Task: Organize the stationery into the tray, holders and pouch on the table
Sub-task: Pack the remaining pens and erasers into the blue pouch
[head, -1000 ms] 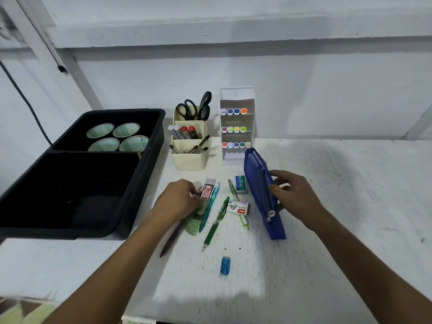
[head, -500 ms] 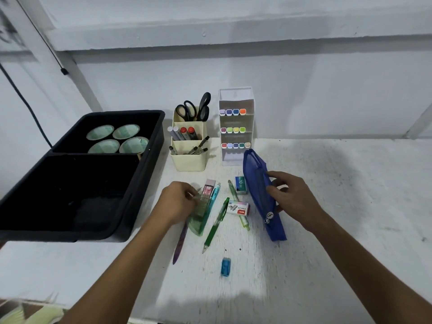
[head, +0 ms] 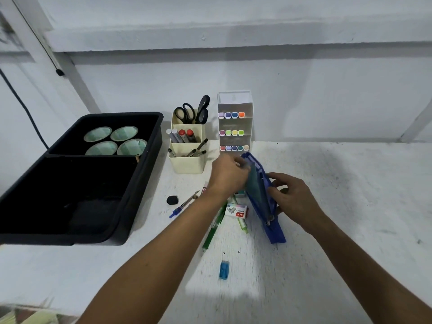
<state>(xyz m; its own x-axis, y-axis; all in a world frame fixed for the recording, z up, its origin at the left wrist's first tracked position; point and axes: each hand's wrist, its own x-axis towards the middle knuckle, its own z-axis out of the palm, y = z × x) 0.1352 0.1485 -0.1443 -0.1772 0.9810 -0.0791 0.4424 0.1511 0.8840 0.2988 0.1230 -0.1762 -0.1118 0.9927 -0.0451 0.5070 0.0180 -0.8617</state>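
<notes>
At frame centre on the worktop (head: pixel 327 265), the left hand (head: pixel 228 176) pinches a green ruler (head: pixel 253 185) into the blue pouch (head: pixel 266 202), which the right hand (head: pixel 293 197) fingers grip open.

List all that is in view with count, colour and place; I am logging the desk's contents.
tray: 1, black, table's left
tape rolls: 4, pale green, tray's far compartment
holder: 1, cream, behind the loose items
scissors: 2, black, holder's back
marker rack: 1, white, right of holder
pouch: 1, blue, centre
staple box: 1, white, left of pouch
green pens: 2, under left arm
blue pen: 1, near tray
sharpener: 1, blue, nearest
left hand: pushing a green ruler into pouch
right hand: grip on pouch
</notes>
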